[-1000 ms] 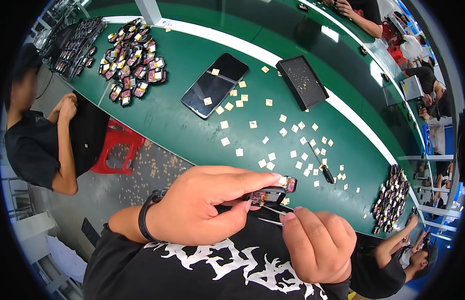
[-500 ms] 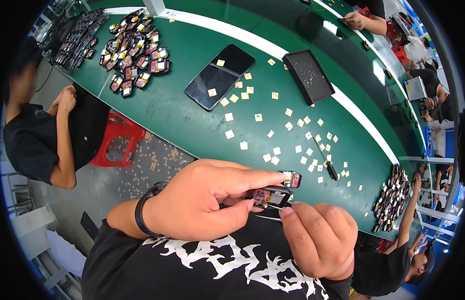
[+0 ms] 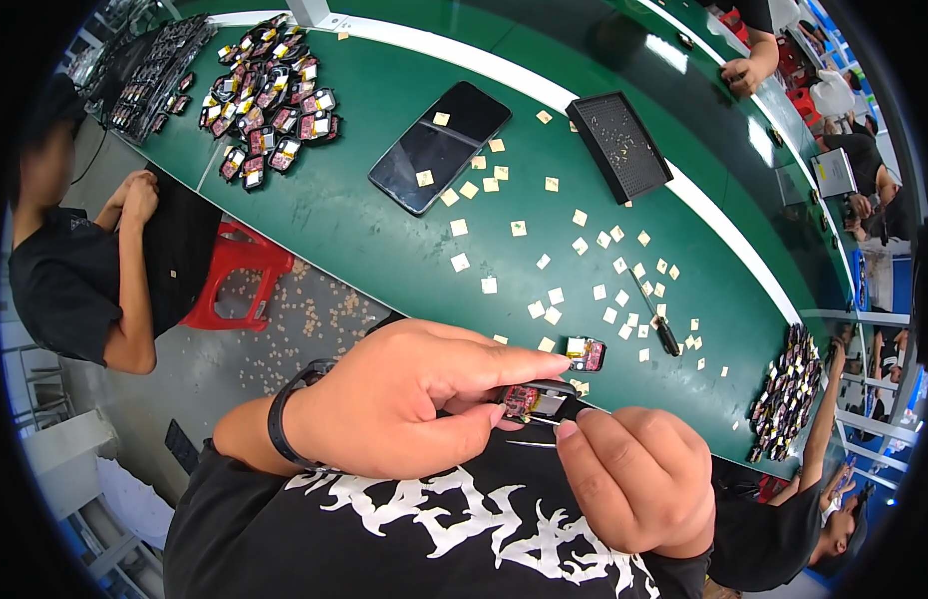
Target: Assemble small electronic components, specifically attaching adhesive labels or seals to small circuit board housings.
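Observation:
My left hand (image 3: pixel 404 399) is closed around the edges of a small open black device case (image 3: pixel 556 405), between thumb and fingers. Inside the case a red circuit board (image 3: pixel 521 401) and a silvery-white part show. In a pinch, my right hand (image 3: pixel 638 479) holds thin metal tweezers (image 3: pixel 534 442). One prong lies at the near edge of the case, the other stands apart on the side toward me. Whether the tips grip anything is too small to tell. A similar open device (image 3: pixel 594 354) lies on the green table just beyond my left fingertips.
Small pale square pieces (image 3: pixel 519 229) are scattered over the green table (image 3: pixel 334 225). A phone (image 3: pixel 439 150), a black tray (image 3: pixel 620 148) and a screwdriver (image 3: pixel 666 336) lie farther off. Piles of devices (image 3: pixel 269 100) stand far left and far right (image 3: pixel 786 394). A person (image 3: pixel 79 270) sits at left.
My right hand and the tweezers have shifted slightly left along the case. My left hand keeps its hold on the device, which is tilted a little differently.

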Demonstrator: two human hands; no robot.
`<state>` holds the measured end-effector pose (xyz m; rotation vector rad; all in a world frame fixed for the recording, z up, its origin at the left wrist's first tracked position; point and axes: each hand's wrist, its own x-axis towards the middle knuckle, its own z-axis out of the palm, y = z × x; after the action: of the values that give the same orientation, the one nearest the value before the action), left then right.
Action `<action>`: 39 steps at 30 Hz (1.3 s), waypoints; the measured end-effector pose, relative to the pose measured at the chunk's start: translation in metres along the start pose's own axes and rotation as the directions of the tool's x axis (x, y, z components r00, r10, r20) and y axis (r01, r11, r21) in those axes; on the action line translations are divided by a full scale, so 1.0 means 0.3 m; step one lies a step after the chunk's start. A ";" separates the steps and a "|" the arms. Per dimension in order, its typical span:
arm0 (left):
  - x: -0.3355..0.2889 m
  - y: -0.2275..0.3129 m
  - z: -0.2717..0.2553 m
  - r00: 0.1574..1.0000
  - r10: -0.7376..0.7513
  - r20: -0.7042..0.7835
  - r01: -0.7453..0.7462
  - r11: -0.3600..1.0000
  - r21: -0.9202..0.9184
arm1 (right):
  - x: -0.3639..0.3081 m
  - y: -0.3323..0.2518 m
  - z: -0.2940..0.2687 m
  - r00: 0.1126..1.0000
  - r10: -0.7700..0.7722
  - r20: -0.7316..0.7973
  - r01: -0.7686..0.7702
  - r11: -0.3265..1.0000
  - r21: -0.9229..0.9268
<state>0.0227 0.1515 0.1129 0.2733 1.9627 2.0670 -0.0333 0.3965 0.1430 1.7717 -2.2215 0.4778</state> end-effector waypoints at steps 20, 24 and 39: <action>-0.016 -0.003 0.010 0.987 -0.153 0.054 0.160 0.975 -0.157 | -0.023 -0.046 0.010 0.998 0.065 -0.017 -0.065 0.998 0.016; -0.012 -0.004 0.005 0.981 -0.173 0.084 0.186 0.964 -0.192 | -0.029 -0.029 0.024 0.998 0.042 -0.042 -0.039 0.998 0.049; 0.016 -0.005 0.035 0.993 -0.115 -0.004 0.115 0.987 0.117 | -0.051 -0.025 0.016 0.999 0.007 0.031 -0.005 0.998 -0.062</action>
<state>0.0217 0.1630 0.1118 0.1824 2.0502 1.8836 -0.0225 0.4066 0.1331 1.7529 -2.2386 0.3804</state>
